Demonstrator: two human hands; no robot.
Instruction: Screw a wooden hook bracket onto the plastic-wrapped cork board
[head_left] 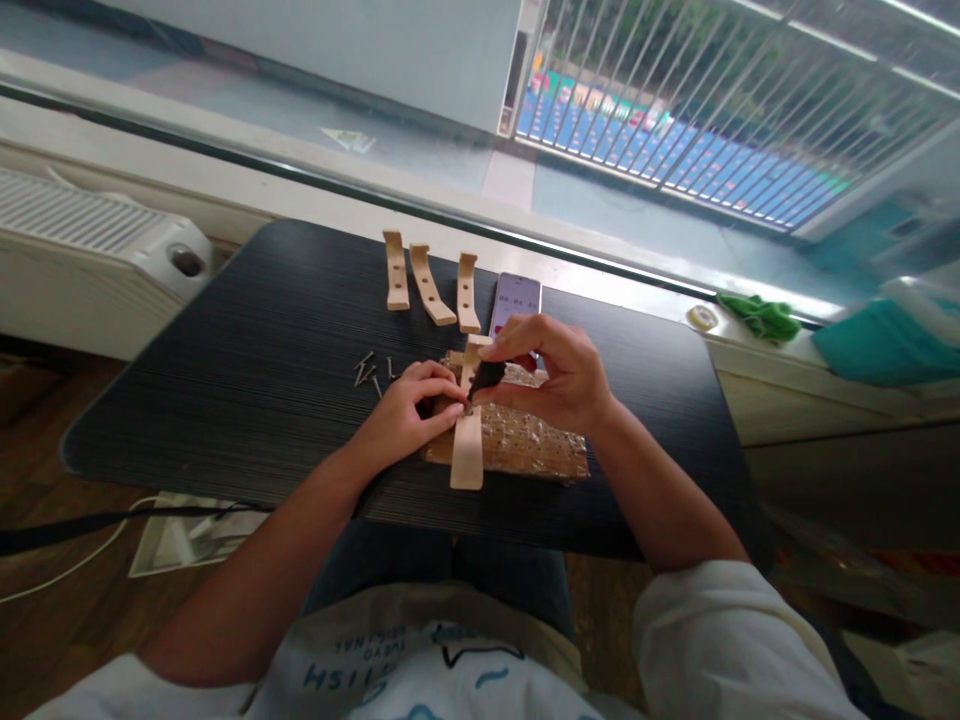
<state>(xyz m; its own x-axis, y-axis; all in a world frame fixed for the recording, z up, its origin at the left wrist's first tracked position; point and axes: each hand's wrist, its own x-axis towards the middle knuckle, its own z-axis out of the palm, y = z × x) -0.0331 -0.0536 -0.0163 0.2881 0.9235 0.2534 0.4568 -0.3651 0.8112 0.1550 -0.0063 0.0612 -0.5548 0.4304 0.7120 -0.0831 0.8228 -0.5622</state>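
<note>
A pale wooden hook (467, 450) lies lengthwise on a cardboard piece (525, 445) on the dark table (247, 370). My left hand (409, 415) pinches at a spot on the hook's middle, where a small screw seems to stand. My right hand (559, 375) grips a short black-handled screwdriver (486, 377), its tip down at that same spot. Three more wooden hooks (427, 285) lie in a row at the table's far edge. Several loose screws (373, 370) lie just left of my left hand.
A phone (516, 298) with a lit screen lies beyond the cardboard, next to the hooks. A white radiator (90, 240) stands at the left. A green cloth (761, 315) and a tape roll (703, 317) rest on the windowsill at the right.
</note>
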